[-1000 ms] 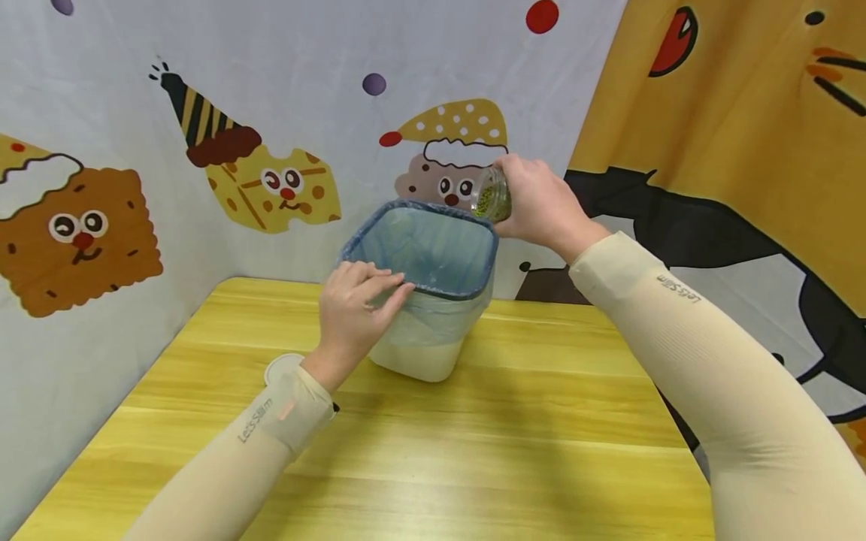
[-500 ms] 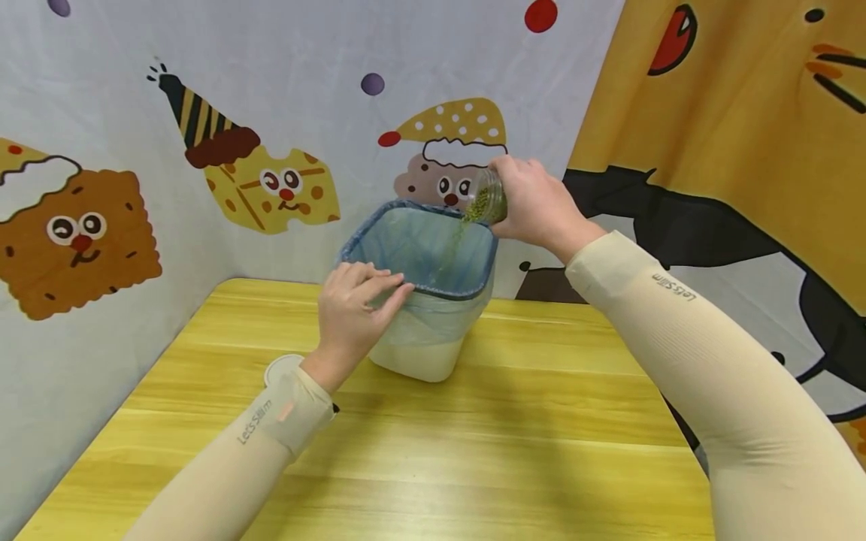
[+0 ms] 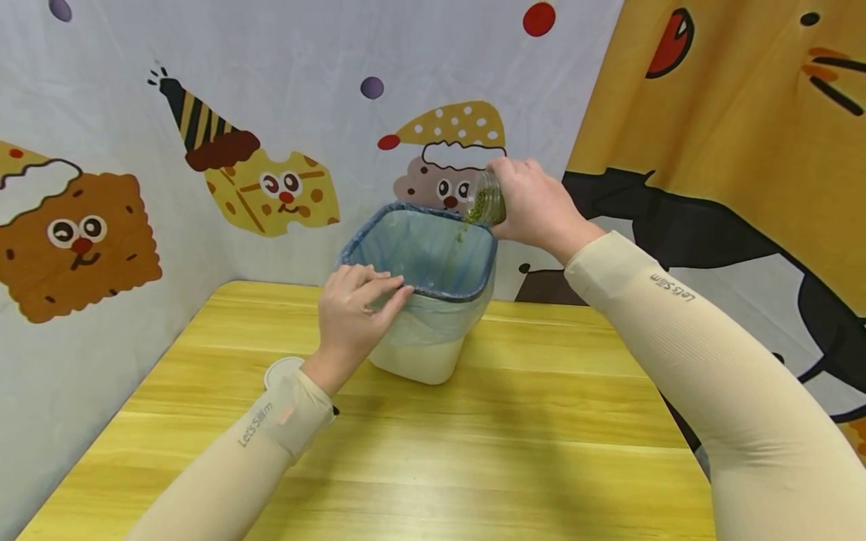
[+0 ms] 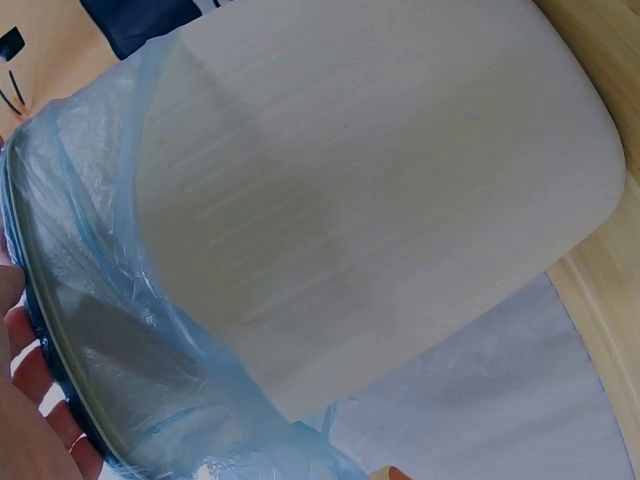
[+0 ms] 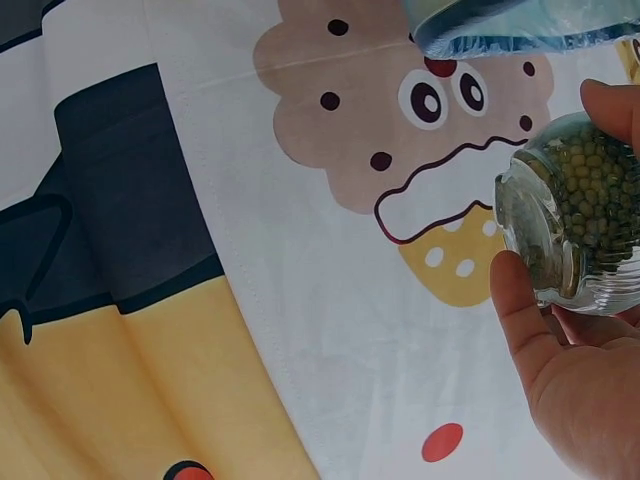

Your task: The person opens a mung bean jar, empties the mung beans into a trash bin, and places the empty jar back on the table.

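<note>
Right hand (image 3: 537,203) grips the tilted jar (image 5: 570,215) at the right edge of the lined bin (image 3: 416,361); left hand (image 3: 358,308) apparently grips its near rim. Outward jar drift could spill green beans (image 5: 605,205).

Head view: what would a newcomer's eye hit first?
Probably the tilted glass jar in the right hand, green grains spilling from it over the far-right corner of the white bin. Next, the bin's blue liner, with the left hand at its near-left rim. Then cartoon faces on the cloth behind.
</note>
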Tool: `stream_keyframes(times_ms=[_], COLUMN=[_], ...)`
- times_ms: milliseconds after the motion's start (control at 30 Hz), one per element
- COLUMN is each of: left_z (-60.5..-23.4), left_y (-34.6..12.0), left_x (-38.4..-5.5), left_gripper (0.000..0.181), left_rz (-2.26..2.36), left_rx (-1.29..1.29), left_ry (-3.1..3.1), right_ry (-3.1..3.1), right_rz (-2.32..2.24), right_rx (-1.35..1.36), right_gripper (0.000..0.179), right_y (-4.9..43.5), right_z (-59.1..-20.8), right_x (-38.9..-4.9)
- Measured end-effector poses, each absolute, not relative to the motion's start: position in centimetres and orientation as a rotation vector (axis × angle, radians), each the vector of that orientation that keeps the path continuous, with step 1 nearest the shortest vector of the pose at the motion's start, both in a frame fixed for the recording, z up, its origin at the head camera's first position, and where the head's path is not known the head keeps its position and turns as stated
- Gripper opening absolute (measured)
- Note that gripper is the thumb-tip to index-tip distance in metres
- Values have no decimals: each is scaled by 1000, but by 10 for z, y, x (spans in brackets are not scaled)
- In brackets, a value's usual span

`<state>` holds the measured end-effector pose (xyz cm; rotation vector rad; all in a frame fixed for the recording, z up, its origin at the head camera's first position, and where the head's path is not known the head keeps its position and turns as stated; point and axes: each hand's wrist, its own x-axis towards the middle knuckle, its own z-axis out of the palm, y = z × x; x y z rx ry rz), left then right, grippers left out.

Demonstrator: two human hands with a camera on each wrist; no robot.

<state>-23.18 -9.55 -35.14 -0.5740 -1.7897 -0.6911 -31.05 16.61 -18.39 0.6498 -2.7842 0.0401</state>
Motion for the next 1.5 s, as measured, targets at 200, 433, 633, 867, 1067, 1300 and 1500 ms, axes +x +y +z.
stream_keyframes(times_ms=[200,433,633,867,1067,1300,1500], left_z=[-353,-355,-356,-357,-358,-358,-358], left_y=[-96,-96,-97,-98,-100,-101,-102], left_x=[-232,-234,-234,-234,-233,-231,-230], left_gripper=[18,18,22,26,29,31,31], left_rz=[-699,-695,-671,-650,-663,-682,-685], left_rx=[-570,-571,-577,-602,-635,-650,-654], left_ry=[-1787,-1780,-1787,-1782,-1814,-1836,-1835], right_ry=[-2783,-2763,-2770,-2747,-2740,-2729,-2712], right_rz=[24,11,-26,-51,-67,-91,-121], right_rx=[653,673,681,710,730,736,747], right_gripper=[94,92,91,89,89,90,90], right_y=[166,166,165,166,165,165,164], right_z=[-185,-185,-186,-187,-189,-189,-189], right_x=[-310,-309,-308,-309,-310,-309,-309])
